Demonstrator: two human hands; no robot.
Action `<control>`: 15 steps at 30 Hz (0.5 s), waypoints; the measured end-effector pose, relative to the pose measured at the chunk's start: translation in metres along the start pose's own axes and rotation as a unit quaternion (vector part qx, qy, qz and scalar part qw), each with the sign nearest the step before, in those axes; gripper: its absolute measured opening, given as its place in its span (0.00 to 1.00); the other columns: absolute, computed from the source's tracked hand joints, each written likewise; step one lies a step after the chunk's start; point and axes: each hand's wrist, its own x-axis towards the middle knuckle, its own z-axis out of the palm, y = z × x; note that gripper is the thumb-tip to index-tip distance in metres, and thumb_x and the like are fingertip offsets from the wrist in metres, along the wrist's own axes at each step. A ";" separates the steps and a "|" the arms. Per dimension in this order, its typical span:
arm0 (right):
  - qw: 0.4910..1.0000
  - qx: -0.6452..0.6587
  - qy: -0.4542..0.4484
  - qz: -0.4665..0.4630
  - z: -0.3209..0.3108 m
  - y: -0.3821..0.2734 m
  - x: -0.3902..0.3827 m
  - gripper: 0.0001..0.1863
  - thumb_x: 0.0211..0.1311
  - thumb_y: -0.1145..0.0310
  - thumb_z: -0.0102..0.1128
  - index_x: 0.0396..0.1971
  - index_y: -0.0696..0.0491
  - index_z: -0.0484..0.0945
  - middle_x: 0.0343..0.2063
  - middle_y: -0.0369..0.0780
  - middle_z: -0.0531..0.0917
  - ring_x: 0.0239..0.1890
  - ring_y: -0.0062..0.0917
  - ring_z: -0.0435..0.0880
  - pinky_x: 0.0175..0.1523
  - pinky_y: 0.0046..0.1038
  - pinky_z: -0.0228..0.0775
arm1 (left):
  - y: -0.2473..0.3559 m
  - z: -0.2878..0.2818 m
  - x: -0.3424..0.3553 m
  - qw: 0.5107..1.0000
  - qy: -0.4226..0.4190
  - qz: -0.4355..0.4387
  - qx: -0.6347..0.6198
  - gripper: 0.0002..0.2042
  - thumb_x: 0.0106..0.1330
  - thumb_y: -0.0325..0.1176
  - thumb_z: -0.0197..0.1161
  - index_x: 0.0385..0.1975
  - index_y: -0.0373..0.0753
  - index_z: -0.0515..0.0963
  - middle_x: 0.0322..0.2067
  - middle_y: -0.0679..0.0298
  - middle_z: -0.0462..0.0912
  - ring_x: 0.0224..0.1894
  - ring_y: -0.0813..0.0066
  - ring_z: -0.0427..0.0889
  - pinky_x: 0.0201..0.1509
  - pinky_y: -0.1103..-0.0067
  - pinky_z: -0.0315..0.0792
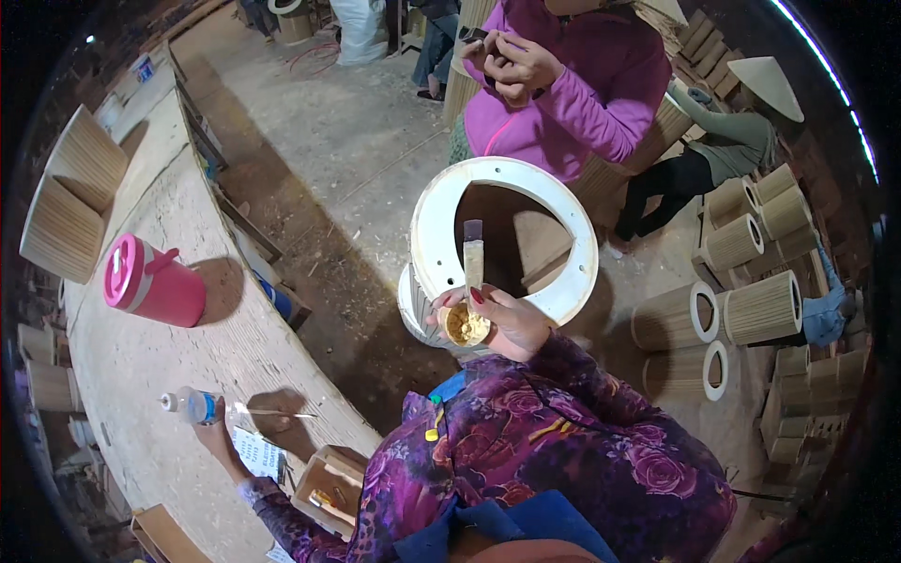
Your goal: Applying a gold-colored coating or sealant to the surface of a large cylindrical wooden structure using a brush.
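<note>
My left hand [214, 433] reaches over the workbench and is closed around a clear plastic bottle [192, 406] with a pale cap and blue label, tipped on its side. In front of my chest, my right hand [514, 324] grips a small round cup [456, 336] of crumbly yellow paste. The same hand holds a flat scraper [474, 261] with a pale body and dark tip, pointing away from me. Just beyond stands a drum-shaped piece with a white ring top [572, 225], its opening rounded and three-sided. Whether my right hand touches the ring, I cannot tell.
On the bench [263, 366] stand a pink jug [164, 286], a wooden box [330, 483] with small items, and a printed sheet [255, 452]. A person in a purple jacket [591, 103] stands beyond the drum. Another person [732, 141] bends near ribbed cylinders [671, 319] at right.
</note>
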 end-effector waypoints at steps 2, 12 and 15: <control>1.000 0.017 -0.010 0.001 0.001 0.003 -0.001 0.19 0.70 0.58 0.49 0.47 0.60 0.73 0.45 0.44 0.78 0.47 0.25 0.80 0.54 0.26 0.71 | 0.028 0.006 -0.011 0.999 -0.014 -0.004 -0.044 0.28 0.55 0.28 0.70 0.56 0.29 0.67 0.46 0.59 0.76 0.47 0.71 0.75 0.55 0.75 0.68; 0.998 0.014 -0.061 -0.002 -0.012 0.006 -0.009 0.21 0.67 0.54 0.52 0.46 0.58 0.73 0.53 0.45 0.71 0.53 0.30 0.74 0.57 0.38 0.68 | 0.149 0.071 -0.134 0.983 -0.096 0.022 -0.153 0.30 0.52 0.29 0.72 0.55 0.33 0.66 0.51 0.53 0.75 0.52 0.66 0.73 0.58 0.72 0.67; 0.999 -0.009 -0.031 -0.038 -0.014 0.005 -0.022 0.20 0.68 0.56 0.53 0.46 0.60 0.73 0.57 0.45 0.66 0.52 0.31 0.75 0.58 0.38 0.69 | 0.182 0.099 -0.166 0.974 -0.147 0.028 -0.172 0.28 0.52 0.30 0.72 0.53 0.34 0.67 0.51 0.55 0.75 0.50 0.68 0.74 0.56 0.73 0.68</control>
